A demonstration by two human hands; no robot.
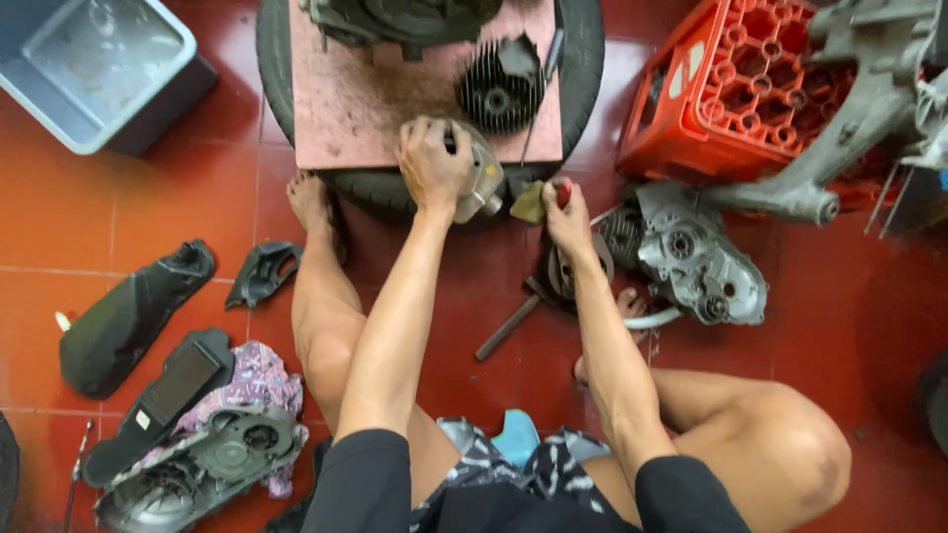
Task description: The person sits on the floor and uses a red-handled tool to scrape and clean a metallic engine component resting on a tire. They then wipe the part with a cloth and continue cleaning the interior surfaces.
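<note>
Bare knees and dark shorts fill the bottom of the view, and both forearms reach away toward a pale metal engine part (482, 183) at the near edge of a pink board (346, 109) laid across a black tyre (370, 188). It looks like a cast housing: heavy for its size, rigid, probably greasy, so it likely wants a full-palm grip on its body, not on any thin lug. The left hand (433, 163) is clamped over its top, fingers curled down around it. The right hand (568, 219) is closed on a red-handled tool (561, 192), with a small yellowish scrap (530, 203) just beside its tip, close to the part's right side.

Farther up the board lie a dark finned cylinder (499, 91) and a larger engine block (405, 18), crowding the space behind. To the right on the red tiles are a grey crankcase (696, 262) and a red crate (736, 89). A metal bar (507, 328) lies between the legs. Leftward sit black plastic covers (133, 316), a fan housing (212, 459) on patterned cloth, and a grey tub (99, 64).
</note>
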